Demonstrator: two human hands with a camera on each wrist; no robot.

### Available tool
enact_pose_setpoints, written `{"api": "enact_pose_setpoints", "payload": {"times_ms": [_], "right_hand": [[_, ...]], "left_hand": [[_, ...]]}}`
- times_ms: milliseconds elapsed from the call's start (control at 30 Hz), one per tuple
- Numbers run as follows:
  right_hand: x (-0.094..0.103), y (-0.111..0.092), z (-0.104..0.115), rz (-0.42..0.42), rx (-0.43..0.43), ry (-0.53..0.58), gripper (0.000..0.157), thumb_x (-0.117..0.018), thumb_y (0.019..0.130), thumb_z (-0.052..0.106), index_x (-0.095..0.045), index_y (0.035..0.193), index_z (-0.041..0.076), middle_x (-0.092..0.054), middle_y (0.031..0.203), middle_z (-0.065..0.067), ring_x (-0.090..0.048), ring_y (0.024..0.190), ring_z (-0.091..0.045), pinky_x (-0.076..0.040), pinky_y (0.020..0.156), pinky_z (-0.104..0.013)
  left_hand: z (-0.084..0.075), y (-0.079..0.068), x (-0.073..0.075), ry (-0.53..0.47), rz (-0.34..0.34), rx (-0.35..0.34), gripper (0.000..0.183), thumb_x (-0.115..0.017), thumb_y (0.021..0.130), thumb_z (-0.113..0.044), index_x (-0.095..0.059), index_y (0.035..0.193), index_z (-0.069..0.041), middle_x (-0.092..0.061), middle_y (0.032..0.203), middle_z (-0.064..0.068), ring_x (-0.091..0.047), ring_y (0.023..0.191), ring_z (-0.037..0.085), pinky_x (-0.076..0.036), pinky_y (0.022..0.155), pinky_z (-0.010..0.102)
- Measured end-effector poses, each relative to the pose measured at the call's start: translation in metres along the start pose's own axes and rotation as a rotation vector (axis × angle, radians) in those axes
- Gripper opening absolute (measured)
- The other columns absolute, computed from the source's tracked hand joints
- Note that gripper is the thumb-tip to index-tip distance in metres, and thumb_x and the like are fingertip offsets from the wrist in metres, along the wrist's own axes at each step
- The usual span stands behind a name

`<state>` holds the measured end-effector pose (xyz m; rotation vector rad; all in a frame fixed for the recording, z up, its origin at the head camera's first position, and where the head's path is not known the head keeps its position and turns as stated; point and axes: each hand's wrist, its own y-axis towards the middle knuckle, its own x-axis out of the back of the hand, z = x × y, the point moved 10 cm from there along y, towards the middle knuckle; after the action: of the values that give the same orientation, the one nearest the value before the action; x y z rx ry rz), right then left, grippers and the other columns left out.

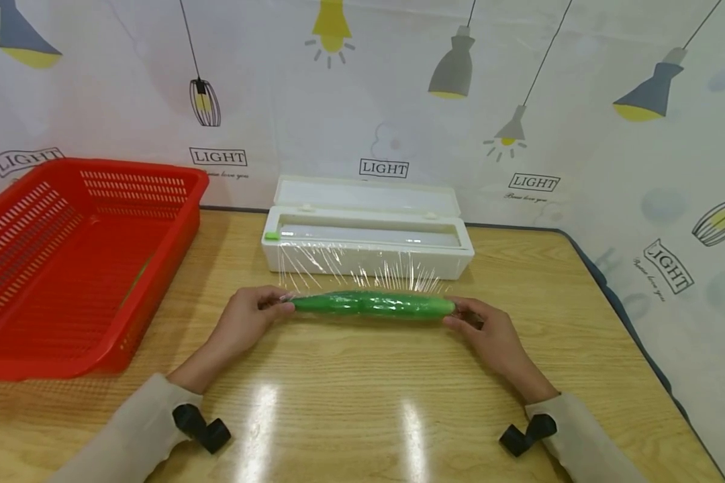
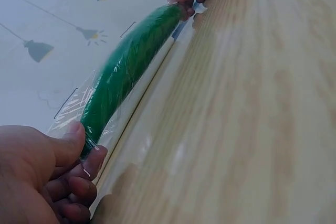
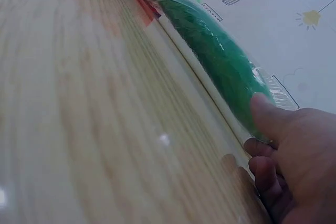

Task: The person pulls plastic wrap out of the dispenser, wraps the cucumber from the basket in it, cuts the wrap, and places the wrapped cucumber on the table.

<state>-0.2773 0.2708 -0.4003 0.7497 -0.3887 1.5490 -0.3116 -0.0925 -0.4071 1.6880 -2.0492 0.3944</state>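
Note:
A green cucumber (image 1: 371,304) wrapped in clear cling film (image 2: 90,109) is held level between two hands, slightly above the table. At its left end the left hand (image 1: 242,322) pinches the tip and film between thumb and fingers. The opposite end is pinched by the right hand (image 1: 492,335); in the right wrist view its thumb lies against the cucumber (image 3: 218,59). From the cucumber, creased film stretches back to a white cling film dispenser box (image 1: 459,265), whose lid stands raised. A green slider (image 1: 272,236) sits at the box's left front edge.
A red plastic basket (image 1: 184,231) with slotted walls stands on the left of the wooden table (image 1: 338,402). Behind the box rises a white backdrop (image 1: 314,121) with printed lamps. The table's right edge (image 1: 616,302) meets the same backdrop.

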Motion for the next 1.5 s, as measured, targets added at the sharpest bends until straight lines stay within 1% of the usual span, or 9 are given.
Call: {"api": "enact_pose_setpoints", "payload": {"times_ms": [100,267,433,733,867,967,1100,1233,1500], "right_hand": [[0.0,0.001,0.0,-0.017,-0.005,0.011,0.041,-0.071,0.088,0.025,-0.063,0.126,0.011,-0.067,0.097,-0.004,-0.063,0.089,-0.017,-0.05,0.074,-0.026],[-0.001,0.004,-0.002,-0.038,-0.018,0.05,0.04,-0.07,0.088,0.019,-0.062,0.125,0.007,-0.067,0.1,-0.008,-0.062,0.099,-0.021,-0.049,0.083,-0.025],[-0.001,0.004,-0.002,-0.038,-0.041,0.052,0.036,-0.068,0.09,0.012,-0.061,0.122,-0.001,-0.065,0.102,-0.014,-0.06,0.104,-0.029,-0.049,0.085,-0.029],[-0.001,0.007,-0.009,-0.034,-0.071,0.049,0.037,-0.064,0.093,0.028,-0.063,0.121,0.005,-0.066,0.102,-0.009,-0.06,0.106,-0.022,-0.048,0.088,-0.038],[0.0,0.009,-0.01,-0.051,-0.08,0.025,0.036,-0.063,0.093,0.03,-0.064,0.119,0.004,-0.066,0.105,-0.01,-0.059,0.105,-0.021,-0.048,0.088,-0.036],[0.001,0.01,-0.011,-0.06,-0.084,0.021,0.036,-0.063,0.093,0.03,-0.064,0.118,0.003,-0.065,0.108,-0.011,-0.059,0.106,-0.022,-0.047,0.087,-0.028],[0.002,0.011,-0.012,-0.066,-0.088,0.027,0.037,-0.064,0.093,0.031,-0.064,0.118,0.004,-0.065,0.109,-0.011,-0.059,0.107,-0.022,-0.046,0.086,-0.023],[0.002,0.011,-0.013,-0.072,-0.103,0.025,0.037,-0.063,0.093,0.034,-0.065,0.115,0.004,-0.065,0.111,-0.012,-0.058,0.109,-0.022,-0.046,0.089,-0.03],[0.003,0.012,-0.014,-0.092,-0.133,0.021,0.037,-0.062,0.093,0.038,-0.067,0.109,0.005,-0.066,0.108,-0.01,-0.057,0.1,-0.019,-0.045,0.08,-0.023]], "left_hand": [[0.0,0.001,0.0,-0.018,0.003,0.017,0.019,-0.068,0.09,-0.018,-0.072,0.103,-0.005,-0.07,0.094,0.005,-0.057,0.085,0.019,-0.044,0.074,0.034],[0.001,0.001,0.002,-0.033,-0.006,0.037,0.022,-0.068,0.091,-0.02,-0.072,0.104,-0.003,-0.07,0.095,0.006,-0.056,0.086,0.019,-0.043,0.075,0.032],[0.002,0.002,0.005,-0.025,-0.031,0.039,0.025,-0.068,0.09,-0.021,-0.072,0.104,-0.002,-0.068,0.094,0.009,-0.053,0.078,0.02,-0.042,0.066,0.031],[0.004,0.004,0.006,-0.074,-0.039,0.05,0.031,-0.071,0.088,-0.026,-0.071,0.106,-0.001,-0.06,0.083,0.007,-0.049,0.068,0.018,-0.04,0.058,0.028],[0.005,0.005,0.004,-0.085,-0.034,0.062,0.032,-0.074,0.085,-0.026,-0.07,0.105,-0.002,-0.062,0.081,0.006,-0.051,0.067,0.017,-0.042,0.056,0.027],[0.005,0.005,0.003,-0.072,-0.028,0.05,0.03,-0.075,0.084,-0.023,-0.069,0.104,-0.001,-0.063,0.079,0.007,-0.053,0.066,0.018,-0.043,0.055,0.027],[0.004,0.005,0.005,-0.085,-0.042,0.027,0.028,-0.071,0.088,-0.02,-0.068,0.107,0.001,-0.064,0.085,0.009,-0.053,0.066,0.018,-0.043,0.055,0.027],[0.005,0.007,0.007,-0.103,-0.059,0.032,0.031,-0.069,0.09,-0.02,-0.068,0.113,0.0,-0.066,0.095,0.011,-0.053,0.069,0.018,-0.044,0.058,0.027],[0.012,0.009,0.007,-0.175,-0.062,0.101,0.036,-0.069,0.09,-0.028,-0.068,0.115,-0.003,-0.066,0.099,0.008,-0.053,0.079,0.017,-0.045,0.065,0.024]]}}
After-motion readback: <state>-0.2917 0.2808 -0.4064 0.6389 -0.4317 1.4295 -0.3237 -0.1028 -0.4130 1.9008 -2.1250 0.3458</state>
